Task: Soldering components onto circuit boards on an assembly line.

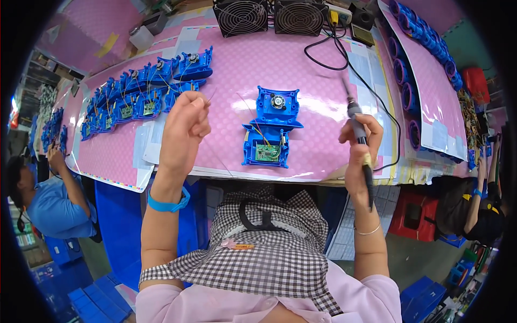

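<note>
My right hand (pixel 362 151) is wrapped round a soldering iron (pixel 357 125), its tip pointing up and away from me. To the left, my raised left hand (pixel 186 121) pinches a thin wire, probably solder; strands show beside the fingers, too fine to follow fully. Between my hands lies an opened blue plastic housing (pixel 277 116) in two halves. The far half carries a round speaker (pixel 278 102); the near half holds a green circuit board (pixel 267 153). Thin coloured wires (pixel 261 132) link the halves. Neither hand touches the housing.
Rows of similar blue housings (pixel 126 91) lie at the left. Two black fans (pixel 240 18) stand at the back, near a soldering station (pixel 362 27). The iron's black cable (pixel 385 107) loops along the right. Blue rings (pixel 401 70) fill a rack. Co-workers (pixel 59 199) sit at both sides.
</note>
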Motion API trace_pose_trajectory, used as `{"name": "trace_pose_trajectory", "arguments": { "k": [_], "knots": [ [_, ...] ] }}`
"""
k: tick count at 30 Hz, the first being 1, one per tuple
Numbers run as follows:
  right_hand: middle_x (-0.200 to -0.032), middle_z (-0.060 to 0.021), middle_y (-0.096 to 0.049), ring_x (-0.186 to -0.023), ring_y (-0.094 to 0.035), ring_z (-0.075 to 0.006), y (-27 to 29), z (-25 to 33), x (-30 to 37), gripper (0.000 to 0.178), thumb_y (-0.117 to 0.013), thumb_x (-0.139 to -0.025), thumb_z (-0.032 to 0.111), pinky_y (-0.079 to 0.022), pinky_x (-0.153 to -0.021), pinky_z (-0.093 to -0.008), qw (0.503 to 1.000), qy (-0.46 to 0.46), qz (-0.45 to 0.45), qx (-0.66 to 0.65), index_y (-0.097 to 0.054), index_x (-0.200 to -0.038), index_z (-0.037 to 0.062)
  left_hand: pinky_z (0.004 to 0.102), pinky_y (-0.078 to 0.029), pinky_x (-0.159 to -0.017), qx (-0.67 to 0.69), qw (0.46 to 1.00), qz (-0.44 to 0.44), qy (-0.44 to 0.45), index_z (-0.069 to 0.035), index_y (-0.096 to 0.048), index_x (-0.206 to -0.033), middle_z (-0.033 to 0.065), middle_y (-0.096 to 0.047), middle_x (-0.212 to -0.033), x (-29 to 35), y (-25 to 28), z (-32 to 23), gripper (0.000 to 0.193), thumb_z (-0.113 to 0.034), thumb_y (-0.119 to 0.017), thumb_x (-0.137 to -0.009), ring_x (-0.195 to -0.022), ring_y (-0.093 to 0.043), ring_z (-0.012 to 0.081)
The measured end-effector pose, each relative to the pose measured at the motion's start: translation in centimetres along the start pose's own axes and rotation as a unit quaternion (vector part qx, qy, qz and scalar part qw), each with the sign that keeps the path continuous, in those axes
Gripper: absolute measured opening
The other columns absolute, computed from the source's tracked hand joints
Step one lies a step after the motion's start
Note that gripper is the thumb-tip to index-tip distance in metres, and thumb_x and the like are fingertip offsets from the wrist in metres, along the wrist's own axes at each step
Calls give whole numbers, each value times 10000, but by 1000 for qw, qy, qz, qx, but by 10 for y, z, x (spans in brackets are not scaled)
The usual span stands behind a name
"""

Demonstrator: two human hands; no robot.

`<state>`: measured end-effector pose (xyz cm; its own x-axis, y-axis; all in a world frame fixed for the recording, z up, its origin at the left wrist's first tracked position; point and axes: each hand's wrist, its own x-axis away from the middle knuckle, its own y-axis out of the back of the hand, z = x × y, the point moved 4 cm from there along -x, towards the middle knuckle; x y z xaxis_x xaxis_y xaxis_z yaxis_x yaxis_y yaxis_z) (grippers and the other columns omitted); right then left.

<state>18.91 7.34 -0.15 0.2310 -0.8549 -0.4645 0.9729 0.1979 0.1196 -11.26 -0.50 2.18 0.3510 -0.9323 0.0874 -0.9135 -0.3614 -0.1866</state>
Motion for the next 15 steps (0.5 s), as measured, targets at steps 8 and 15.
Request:
{"name": "trace_pose_trajectory", "arguments": {
  "k": [8, 15],
  "knots": [
    [-877, -125, -662, -742, -648, -179, -16, -5, 16, 304, -483, -1002, 192, -540, -713, -307, 984, -150, 34, -89, -607, -1095, -70, 320, -466, -603, -421, 861, 15, -286, 10, -667, -885, 112, -591, -788, -1, -60, 10, 84, 18, -644, -804, -681, -599, 240],
    [-849, -126, -671, -713, -656, -174, -26, -5, 10, 219, -507, -967, 82, -538, -692, -289, 988, -136, 28, -65, -645, -1037, -73, 352, -480, -608, -419, 866, -1, -273, 7, -670, -883, 124, -627, -800, -7, -69, 12, 98, 22, -646, -789, -682, -623, 261]
  ]
}}
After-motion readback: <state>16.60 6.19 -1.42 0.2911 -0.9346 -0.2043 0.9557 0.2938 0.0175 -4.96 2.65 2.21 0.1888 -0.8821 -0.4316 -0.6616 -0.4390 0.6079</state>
